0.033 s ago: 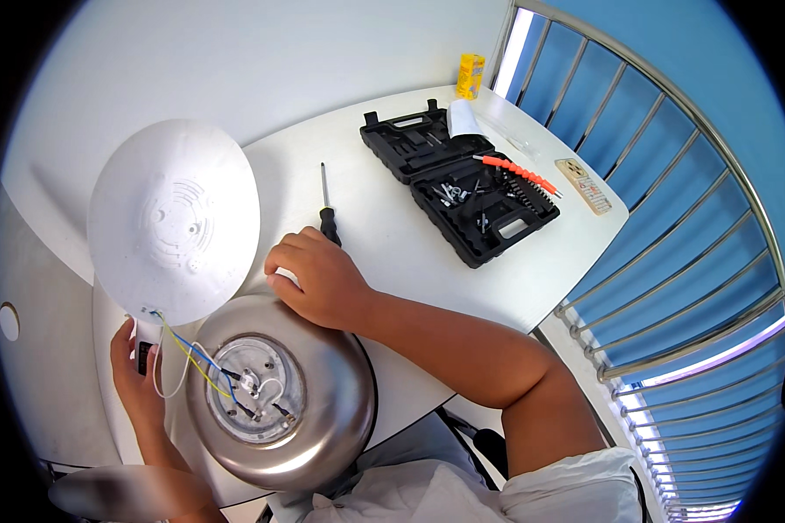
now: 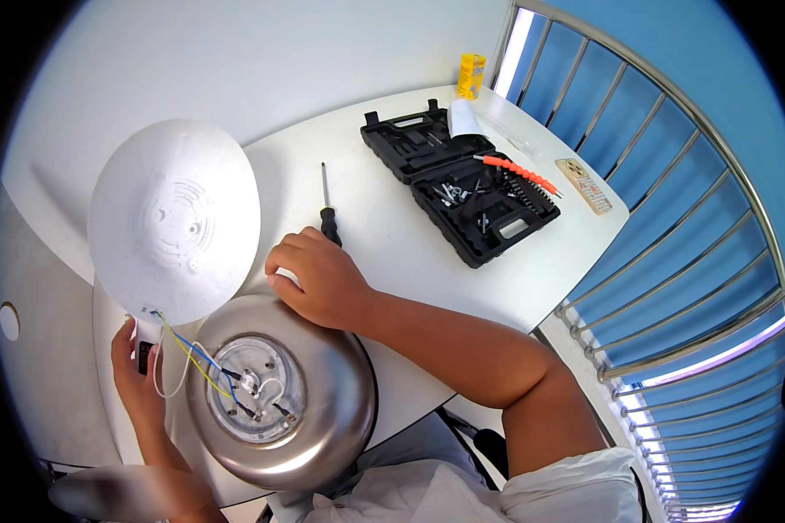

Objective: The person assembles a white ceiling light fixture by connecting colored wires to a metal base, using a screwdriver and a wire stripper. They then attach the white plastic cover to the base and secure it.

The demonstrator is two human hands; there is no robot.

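Note:
My left hand [image 2: 138,370] is closed around the white handle of a round plastic base cover [image 2: 174,209], which stands tilted up with its inner side showing. A dark switch shows on the handle beside my fingers. Blue, yellow-green and white wires [image 2: 183,344] run from the cover to the metal plate in the underside of an upside-down steel electric pot [image 2: 331,418]. Over the pot's far edge rests my right hand [image 2: 318,277], loosely curled, with a gap between thumb and fingers and nothing visible in it. A screwdriver [image 2: 327,213] with a black handle lies just past its fingers.
A black tool case [image 2: 462,235] lies open at the far right of the white table [image 2: 323,122], with bits, small metal parts and an orange flexible shaft [image 2: 522,173]. Beyond are a yellow box [image 2: 470,77] and a beige card-like item [image 2: 584,186]. A metal railing [image 2: 689,118] borders the right.

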